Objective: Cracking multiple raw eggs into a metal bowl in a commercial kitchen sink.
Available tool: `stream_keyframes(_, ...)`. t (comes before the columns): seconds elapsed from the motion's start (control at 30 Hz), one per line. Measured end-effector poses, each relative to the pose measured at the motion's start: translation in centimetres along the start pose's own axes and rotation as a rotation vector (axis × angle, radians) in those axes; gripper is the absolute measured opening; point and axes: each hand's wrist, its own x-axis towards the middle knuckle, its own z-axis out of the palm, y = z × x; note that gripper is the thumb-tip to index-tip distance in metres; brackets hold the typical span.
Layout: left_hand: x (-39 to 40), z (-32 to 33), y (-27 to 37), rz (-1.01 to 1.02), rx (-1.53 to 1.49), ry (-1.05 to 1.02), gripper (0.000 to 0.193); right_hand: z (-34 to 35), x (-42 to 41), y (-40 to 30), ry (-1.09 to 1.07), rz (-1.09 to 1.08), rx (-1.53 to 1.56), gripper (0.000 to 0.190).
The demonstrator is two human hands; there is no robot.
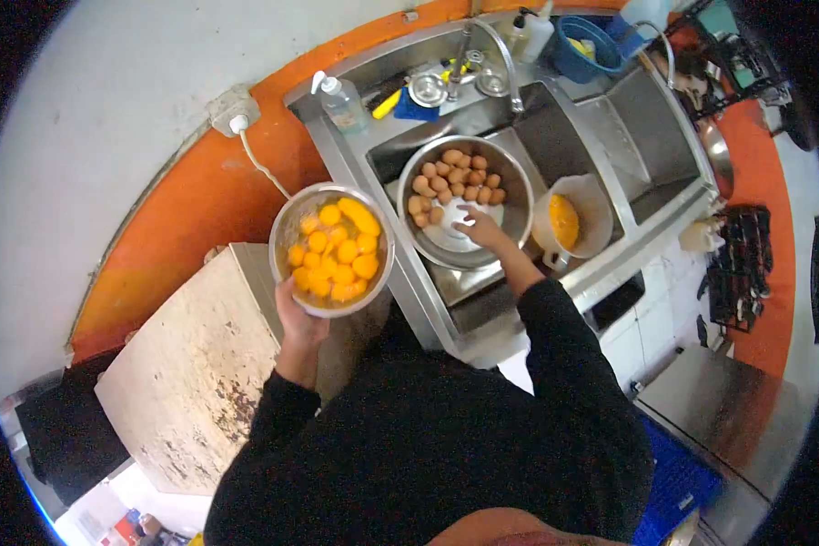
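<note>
My left hand [300, 314] grips the rim of a metal bowl [278, 263] with many raw egg yolks [341, 252] in clear egg white. The bowl is held up at the left of the sink, over its edge. Inside a larger steel basin [409, 235] set in the sink lie several brown eggs [457, 176], heaped toward its far side. Over the near part of that basin reaches my right hand [480, 227], fingers spread and nothing visible in them. Just right of it, a translucent plastic pitcher [594, 211] with a handle contains orange-yellow beaten egg [564, 222].
Behind the basin rises a curved faucet [508, 54]. A soap pump bottle [342, 102] stands at the sink's left corner, near a blue cloth [416, 106] and sink strainers. At the back right sits a blue tub [587, 49]. A worn pale cabinet [198, 368] stands left of me.
</note>
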Motion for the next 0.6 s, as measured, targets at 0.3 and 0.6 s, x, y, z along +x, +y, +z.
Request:
stream_keyframes(0.3,-1.7,-4.5,0.6,0.088,0.083,0.316,0.061,13.1,10.1,6.7,0.014,-0.007,-0.415,0.028)
stream_keyframes(0.6,-1.6,-0.7,0.1,-0.082,0.063,0.211,0.057,8.8,5.6,8.0,0.117,0.04,0.234,0.022)
